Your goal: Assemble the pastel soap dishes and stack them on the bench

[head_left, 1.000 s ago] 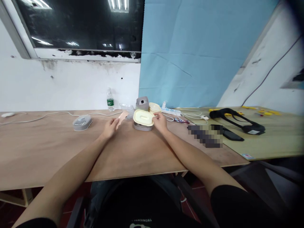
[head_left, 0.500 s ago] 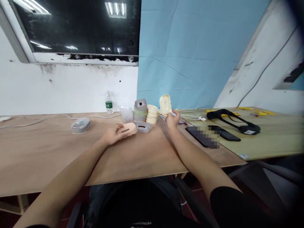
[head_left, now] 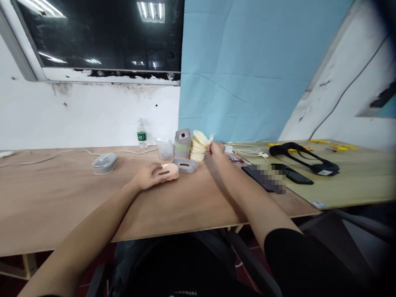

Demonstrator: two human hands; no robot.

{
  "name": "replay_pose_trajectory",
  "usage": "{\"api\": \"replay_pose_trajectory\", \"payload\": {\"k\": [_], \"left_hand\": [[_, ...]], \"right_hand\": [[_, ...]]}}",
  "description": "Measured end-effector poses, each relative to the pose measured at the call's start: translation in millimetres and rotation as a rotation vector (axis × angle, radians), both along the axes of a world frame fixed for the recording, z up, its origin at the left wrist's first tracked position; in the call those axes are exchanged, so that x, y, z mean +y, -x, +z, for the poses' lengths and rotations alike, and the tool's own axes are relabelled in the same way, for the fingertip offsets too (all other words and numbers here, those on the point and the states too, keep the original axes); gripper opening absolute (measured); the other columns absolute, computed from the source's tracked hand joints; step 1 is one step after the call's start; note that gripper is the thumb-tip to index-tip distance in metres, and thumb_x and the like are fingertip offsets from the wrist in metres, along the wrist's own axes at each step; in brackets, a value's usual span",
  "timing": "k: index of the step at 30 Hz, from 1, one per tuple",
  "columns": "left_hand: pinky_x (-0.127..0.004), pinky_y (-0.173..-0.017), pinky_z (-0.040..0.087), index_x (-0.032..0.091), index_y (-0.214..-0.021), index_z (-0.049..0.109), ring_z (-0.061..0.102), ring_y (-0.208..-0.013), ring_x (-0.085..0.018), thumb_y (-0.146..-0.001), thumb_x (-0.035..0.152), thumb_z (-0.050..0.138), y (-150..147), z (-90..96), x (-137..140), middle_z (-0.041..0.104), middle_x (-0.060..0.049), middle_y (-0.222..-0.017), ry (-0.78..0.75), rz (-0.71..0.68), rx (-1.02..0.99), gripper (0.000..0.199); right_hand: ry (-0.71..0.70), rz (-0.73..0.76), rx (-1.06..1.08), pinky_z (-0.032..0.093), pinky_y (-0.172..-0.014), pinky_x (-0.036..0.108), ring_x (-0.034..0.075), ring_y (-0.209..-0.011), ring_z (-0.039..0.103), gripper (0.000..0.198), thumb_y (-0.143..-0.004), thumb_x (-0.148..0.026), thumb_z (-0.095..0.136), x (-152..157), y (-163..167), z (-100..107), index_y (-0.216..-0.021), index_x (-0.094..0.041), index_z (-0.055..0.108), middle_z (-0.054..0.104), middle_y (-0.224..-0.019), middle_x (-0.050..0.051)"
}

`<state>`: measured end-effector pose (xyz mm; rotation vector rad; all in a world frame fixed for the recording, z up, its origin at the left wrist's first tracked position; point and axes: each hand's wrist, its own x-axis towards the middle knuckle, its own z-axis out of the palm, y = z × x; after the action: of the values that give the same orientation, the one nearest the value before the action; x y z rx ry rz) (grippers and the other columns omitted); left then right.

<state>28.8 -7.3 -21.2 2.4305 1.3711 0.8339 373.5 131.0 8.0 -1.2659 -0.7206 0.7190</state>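
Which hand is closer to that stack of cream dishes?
Right: the right hand is beside the stack, at the edge of the tilted top dish; the left hand is farther off, in front and left, holding the peach dish.

Black fabric shirt (head_left: pixel 182 266) is bearing a row of small white capitals (head_left: pixel 185 293), upside down, not surely legible. Green label (head_left: pixel 141 136) on clear plastic bottle (head_left: pixel 140 126) is showing white marks too small to read.
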Motion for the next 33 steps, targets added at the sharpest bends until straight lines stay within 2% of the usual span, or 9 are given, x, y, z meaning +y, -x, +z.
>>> {"api": "replay_pose_trajectory", "payload": {"k": [3, 9, 14, 16, 21, 23, 25, 29, 33], "left_hand": [[-0.044, -0.095, 0.047, 0.021, -0.121, 0.059, 0.058, -0.114, -0.031, -0.074, 0.066, 0.058, -1.6, 1.6, -1.9, 0.061, -0.009, -0.126, 0.017, -0.004, -0.003, 0.065], [-0.042, -0.096, 0.047, 0.02, -0.122, 0.058, 0.058, -0.114, -0.031, -0.074, 0.066, 0.058, -3.5, 2.6, -4.1, 0.061, -0.01, -0.127, 0.03, 0.001, -0.003, 0.067], [-0.042, -0.097, 0.046, 0.02, -0.124, 0.056, 0.058, -0.115, -0.03, -0.074, 0.067, 0.058, -3.2, 0.8, -4.5, 0.061, -0.01, -0.127, 0.033, 0.0, -0.014, 0.068], [-0.043, -0.098, 0.046, 0.02, -0.123, 0.057, 0.056, -0.117, -0.031, -0.074, 0.066, 0.058, -2.8, -0.1, -3.9, 0.06, -0.01, -0.128, 0.03, 0.006, -0.025, 0.067], [-0.046, -0.098, 0.045, 0.021, -0.124, 0.058, 0.056, -0.117, -0.033, -0.074, 0.065, 0.059, -2.1, 0.5, -1.8, 0.059, -0.012, -0.129, 0.038, -0.01, -0.023, 0.066], [-0.046, -0.098, 0.045, 0.021, -0.123, 0.058, 0.056, -0.116, -0.032, -0.076, 0.064, 0.058, -2.5, 1.3, -1.8, 0.059, -0.012, -0.128, 0.03, -0.021, -0.014, 0.064], [-0.045, -0.099, 0.044, 0.021, -0.123, 0.058, 0.056, -0.117, -0.031, -0.077, 0.063, 0.057, -3.0, 1.8, -2.1, 0.059, -0.012, -0.128, 0.005, -0.033, -0.013, 0.063], [-0.044, -0.101, 0.042, 0.019, -0.124, 0.057, 0.054, -0.12, -0.03, -0.08, 0.062, 0.055, -2.4, 2.0, -2.5, 0.057, -0.012, -0.13, -0.047, -0.054, -0.009, 0.062], [-0.042, -0.104, 0.04, 0.019, -0.125, 0.056, 0.051, -0.123, -0.029, -0.081, 0.061, 0.054, 0.0, 3.5, -3.0, 0.056, -0.011, -0.131, -0.081, -0.056, 0.001, 0.061]], "right_hand": [[0.04, 0.004, -0.027, 0.027, -0.032, 0.017, 0.007, -0.035, 0.039, 0.013, -0.069, -0.011, 0.057, 2.9, 10.8, 5.9, -0.068, -0.019, 0.048, 0.044, -0.043, -0.007], [0.014, 0.079, -0.135, 0.03, -0.038, 0.019, 0.008, -0.041, 0.043, 0.005, -0.07, -0.015, 0.054, -0.8, 19.2, 6.5, -0.066, -0.017, 0.054, 0.052, -0.05, -0.004], [-0.148, -0.144, -0.333, 0.039, -0.057, 0.019, 0.01, -0.062, 0.05, 0.006, -0.071, -0.018, 0.053, -11.3, 14.1, -1.2, -0.074, -0.017, 0.059, 0.057, -0.067, -0.004], [-0.222, -0.169, -0.446, 0.039, -0.059, 0.02, 0.011, -0.061, 0.048, 0.008, -0.073, -0.021, 0.054, -20.9, 13.4, -6.0, -0.078, -0.018, 0.061, 0.055, -0.064, -0.004], [-0.367, -0.024, -0.687, 0.036, -0.057, 0.022, 0.012, -0.053, 0.043, 0.014, -0.082, -0.031, 0.053, -57.2, 24.9, -19.1, -0.086, -0.02, 0.061, 0.044, -0.053, -0.006], [-0.394, 0.04, -0.781, 0.037, -0.06, 0.023, 0.013, -0.055, 0.046, 0.016, -0.083, -0.033, 0.053, -71.7, 35.0, -23.3, -0.089, -0.021, 0.062, 0.047, -0.056, -0.005], [-0.427, 0.172, -0.897, 0.039, -0.063, 0.024, 0.013, -0.058, 0.05, 0.02, -0.083, -0.035, 0.055, -84.5, 47.7, -27.0, -0.095, -0.022, 0.063, 0.053, -0.06, -0.003], [-0.514, 0.561, -1.156, 0.045, -0.072, 0.027, 0.015, -0.068, 0.059, 0.038, -0.074, -0.043, 0.067, -104.1, 76.2, -31.7, -0.106, -0.024, 0.066, 0.065, -0.073, 0.0], [-0.542, 0.717, -1.251, 0.048, -0.082, 0.029, 0.019, -0.085, 0.064, 0.042, -0.063, -0.045, 0.078, -112.5, 93.7, -33.0, -0.1, -0.028, 0.069, 0.07, -0.089, 0.003]]}}
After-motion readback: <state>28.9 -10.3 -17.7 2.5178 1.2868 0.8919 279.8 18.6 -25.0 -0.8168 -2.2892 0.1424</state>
